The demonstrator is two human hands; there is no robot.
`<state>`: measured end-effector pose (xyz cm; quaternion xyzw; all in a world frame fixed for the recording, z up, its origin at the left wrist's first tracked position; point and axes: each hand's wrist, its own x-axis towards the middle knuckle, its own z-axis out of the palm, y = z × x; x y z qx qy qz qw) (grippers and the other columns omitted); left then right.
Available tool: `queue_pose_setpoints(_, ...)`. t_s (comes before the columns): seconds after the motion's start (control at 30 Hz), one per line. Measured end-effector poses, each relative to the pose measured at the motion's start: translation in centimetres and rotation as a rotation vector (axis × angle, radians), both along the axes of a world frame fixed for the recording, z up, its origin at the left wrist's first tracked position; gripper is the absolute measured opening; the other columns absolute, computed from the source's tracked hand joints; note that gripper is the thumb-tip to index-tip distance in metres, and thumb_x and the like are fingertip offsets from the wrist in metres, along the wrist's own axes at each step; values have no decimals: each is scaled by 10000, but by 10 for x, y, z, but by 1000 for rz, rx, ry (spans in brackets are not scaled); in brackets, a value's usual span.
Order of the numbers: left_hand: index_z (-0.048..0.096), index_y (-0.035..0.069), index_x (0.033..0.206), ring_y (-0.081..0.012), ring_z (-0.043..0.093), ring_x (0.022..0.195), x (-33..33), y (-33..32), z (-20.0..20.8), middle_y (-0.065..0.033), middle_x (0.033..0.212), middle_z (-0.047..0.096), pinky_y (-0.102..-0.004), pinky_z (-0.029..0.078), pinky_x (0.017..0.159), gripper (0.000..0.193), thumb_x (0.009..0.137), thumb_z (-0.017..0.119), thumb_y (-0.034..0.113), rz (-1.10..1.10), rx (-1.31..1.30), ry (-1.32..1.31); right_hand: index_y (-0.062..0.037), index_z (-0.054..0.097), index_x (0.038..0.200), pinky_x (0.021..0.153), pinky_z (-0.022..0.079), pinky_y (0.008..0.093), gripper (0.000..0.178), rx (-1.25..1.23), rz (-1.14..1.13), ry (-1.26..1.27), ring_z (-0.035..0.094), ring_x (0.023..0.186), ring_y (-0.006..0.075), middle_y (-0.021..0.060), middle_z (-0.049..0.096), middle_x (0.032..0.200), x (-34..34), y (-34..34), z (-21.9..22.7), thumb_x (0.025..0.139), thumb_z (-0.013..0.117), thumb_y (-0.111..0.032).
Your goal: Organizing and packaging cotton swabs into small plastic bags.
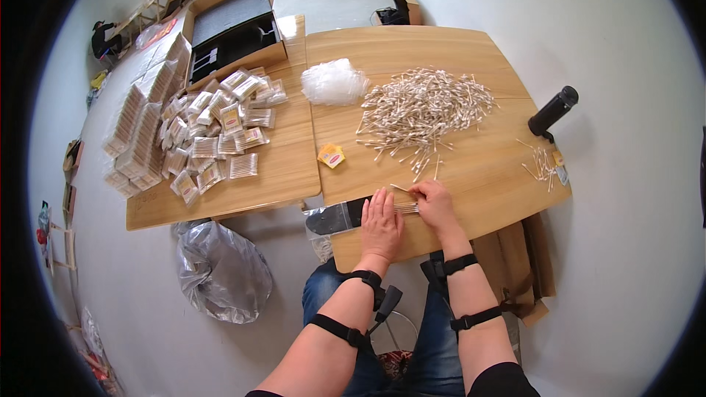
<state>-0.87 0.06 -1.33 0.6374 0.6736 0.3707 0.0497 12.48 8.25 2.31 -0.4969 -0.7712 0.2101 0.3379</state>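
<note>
Just below the frame's centre, the left hand (382, 222) lies flat, fingers outstretched, over a dark paddle (329, 221) in clear film (309, 213); the right hand (435, 206) pinches the ends of a row of cotton swabs (407, 207) between them. Above lie yellow cards (331, 156) with red print and a swab heap (426, 110); upper left, packets (244, 166) carry yellow-and-red labels (232, 117), writing too small to read.

The light-brown wood-grained tabletop (489, 169) looks smooth and faintly glossy, the bulging grey plastic bag (223, 272) shiny and crinkled, and the heaped white-tipped, thin-stemmed swabs (426, 106) matt.
</note>
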Motion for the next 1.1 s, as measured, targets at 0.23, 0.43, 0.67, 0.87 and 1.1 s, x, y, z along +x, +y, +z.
queue_pose_setpoints(0.23,471,67,1353,-284,437,1351,1,0,0,-145,1427,476,-447,303,1154,491,905,603,218,36,-10,11,-63,698,873,765,508,407,91,-36,-39,13,634,851,313,108,683,843,-4,2,0,846,612,-44)
queue_pose_setpoints(0.43,490,63,1342,-282,430,1358,1,0,4,-147,1428,480,-441,303,1152,480,913,596,249,55,-35,39,-63,687,899,764,508,402,78,-33,-38,-3,630,852,310,110,647,875,-5,8,-4,843,633,-68)
queue_pose_setpoints(0.67,478,72,1369,-272,415,1370,1,0,5,-140,1453,461,-431,296,1153,519,910,597,283,68,-68,100,-55,657,855,754,497,396,61,-19,69,-32,619,853,290,100,611,839,3,3,0,802,683,-70)
queue_pose_setpoints(0.87,459,78,1401,-264,400,1380,4,2,5,-136,1467,448,-427,273,1165,556,911,593,303,69,-84,94,-56,661,844,751,487,409,48,-127,48,117,607,845,304,108,609,839,10,10,-6,808,680,-81)
queue_pose_setpoints(1.1,436,75,1423,-268,375,1398,5,2,6,-150,1492,419,-425,257,1172,595,912,585,339,56,-110,106,-94,713,871,783,499,420,130,64,78,-94,610,871,310,106,624,862,4,4,-11,816,607,-42)
